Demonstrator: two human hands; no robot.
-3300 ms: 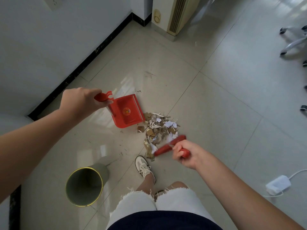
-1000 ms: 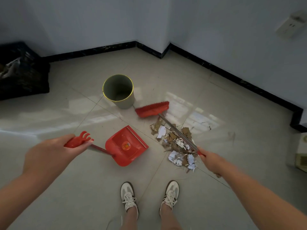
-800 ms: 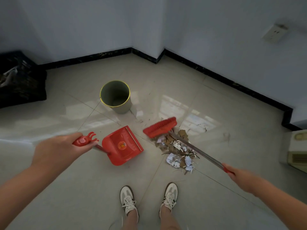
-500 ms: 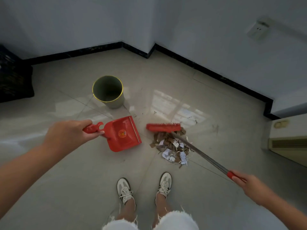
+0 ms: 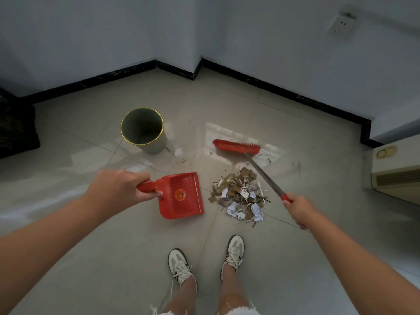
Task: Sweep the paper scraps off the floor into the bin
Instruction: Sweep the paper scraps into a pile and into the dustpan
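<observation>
A pile of white and brown paper scraps (image 5: pixel 241 196) lies on the tiled floor in front of my feet. My left hand (image 5: pixel 120 189) grips the handle of a red dustpan (image 5: pixel 181 196), which rests on the floor just left of the pile with its open lip facing the scraps. My right hand (image 5: pixel 300 210) holds the metal handle of a red broom (image 5: pixel 237 146); its bristle head rests on the floor beyond the pile. A grey bin (image 5: pixel 143 129) with a yellow rim stands upright behind the dustpan, its inside looking bare.
Walls with black skirting (image 5: pixel 272 85) form a corner behind the bin. A dark bag (image 5: pixel 16 128) sits at the far left, a cream appliance (image 5: pixel 397 173) at the right. Small dark specks dot the floor between bin and broom. My two shoes (image 5: pixel 234 251) stand below the pile.
The broom head has swung right and away, from touching the pile to beyond it. The dustpan has closed in on the pile's left side, and my right hand has slid nearer along the handle.
</observation>
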